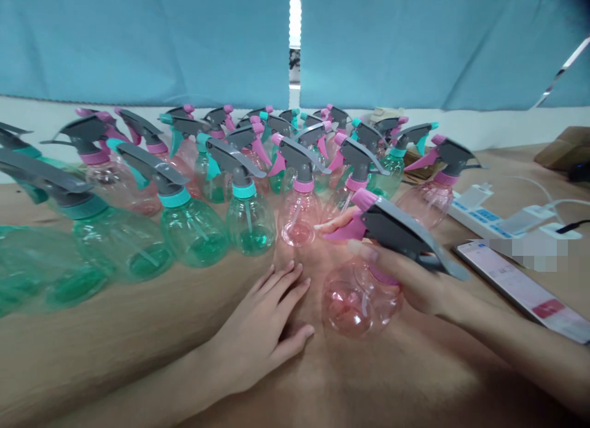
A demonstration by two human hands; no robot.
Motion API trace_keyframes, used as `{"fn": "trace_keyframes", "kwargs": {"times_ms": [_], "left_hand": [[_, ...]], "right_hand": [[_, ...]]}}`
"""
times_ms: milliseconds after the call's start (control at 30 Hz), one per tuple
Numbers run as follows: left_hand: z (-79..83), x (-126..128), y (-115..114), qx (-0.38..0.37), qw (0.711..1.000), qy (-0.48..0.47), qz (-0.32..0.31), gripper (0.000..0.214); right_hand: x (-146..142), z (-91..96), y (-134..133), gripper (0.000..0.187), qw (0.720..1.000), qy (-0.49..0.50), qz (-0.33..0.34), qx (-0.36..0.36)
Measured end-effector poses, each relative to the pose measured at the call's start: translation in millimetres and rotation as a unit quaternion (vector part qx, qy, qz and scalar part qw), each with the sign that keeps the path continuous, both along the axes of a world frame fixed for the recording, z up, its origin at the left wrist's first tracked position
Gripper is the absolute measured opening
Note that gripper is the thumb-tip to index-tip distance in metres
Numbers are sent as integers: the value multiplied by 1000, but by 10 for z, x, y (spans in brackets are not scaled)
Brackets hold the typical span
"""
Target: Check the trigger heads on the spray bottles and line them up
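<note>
My right hand [405, 274] is wrapped round the neck of a pink spray bottle [354, 302] with a grey and pink trigger head. The bottle tilts, its clear round body low and towards the left, and one finger reaches along the pink trigger. Whether its base touches the table cannot be made out. My left hand [262, 323] lies flat on the wooden table [184, 348], fingers stretched out, holding nothing. Just beyond it stand a green spray bottle [251, 225] with a turquoise collar and a pink one [300, 216].
Several more green and pink spray bottles [196, 231] crowd the back and left of the table. At the right lie a phone [520, 286] and a white power strip [483, 213] with plugs and cables. A brown box [565, 151] sits farther back. Blue curtains [138, 40] hang behind.
</note>
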State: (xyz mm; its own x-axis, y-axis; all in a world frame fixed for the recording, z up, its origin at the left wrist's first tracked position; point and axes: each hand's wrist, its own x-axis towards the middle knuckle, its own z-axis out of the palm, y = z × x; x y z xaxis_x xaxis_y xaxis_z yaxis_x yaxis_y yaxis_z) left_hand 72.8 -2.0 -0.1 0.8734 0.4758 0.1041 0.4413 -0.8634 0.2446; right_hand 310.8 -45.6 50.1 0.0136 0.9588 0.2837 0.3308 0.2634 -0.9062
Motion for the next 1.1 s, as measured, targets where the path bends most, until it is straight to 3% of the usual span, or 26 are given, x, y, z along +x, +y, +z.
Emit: {"fn": "trace_keyframes", "kwargs": {"times_ms": [333, 833, 1100], "left_hand": [[26, 12, -11, -4, 1000, 10, 5, 57], [1, 4, -6, 4, 1000, 11, 6, 55], [6, 12, -11, 8, 1000, 18, 3, 56]], "right_hand": [[-69, 105, 70, 23, 997, 12, 72, 2], [-21, 33, 18, 28, 1000, -6, 15, -14], [-39, 58, 44, 24, 999, -37, 13, 24]]}}
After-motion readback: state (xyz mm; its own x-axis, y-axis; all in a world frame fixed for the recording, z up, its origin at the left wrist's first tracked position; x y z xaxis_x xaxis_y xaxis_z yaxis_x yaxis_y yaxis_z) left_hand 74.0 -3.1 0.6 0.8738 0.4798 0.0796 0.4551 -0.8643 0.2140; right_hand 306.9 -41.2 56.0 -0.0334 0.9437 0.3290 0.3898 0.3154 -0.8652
